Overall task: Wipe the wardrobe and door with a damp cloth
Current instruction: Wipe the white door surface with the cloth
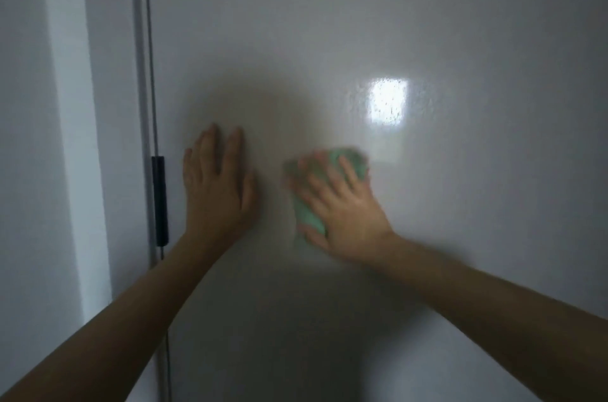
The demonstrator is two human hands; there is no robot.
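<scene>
Two bare forearms come in from the bottom corners, nearest the camera, both reaching up to a smooth white glossy door panel (362, 23). The left hand (215, 184) lies flat on the panel, palm down, fingers straight and close together pointing up, thumb out to the side; it holds nothing. It sits just beside the door's left edge, near a black cylindrical hinge (160, 201) mounted on the grey vertical seam.

The right hand (342, 204) presses a crumpled mint-green cloth (353, 163) against the panel. Fingers are spread and fairly straight over the cloth, not curled round it as far as the blur lets me tell; thumb lies along the cloth's lower left edge. Cloth shows above the fingertips and below left of the palm. Hand and cloth are motion-blurred. The cloth is at mid-height on the door, right of the left hand, the two hands apart with bare panel between them.

A bright rectangular light reflection (388, 102) sits on the panel just above right of the cloth; speckled, maybe wet, can't tell. A dim shadow surrounds both hands. Left of the seam runs a white door frame strip (112, 72), then a pale wall (26, 105) at far left.
</scene>
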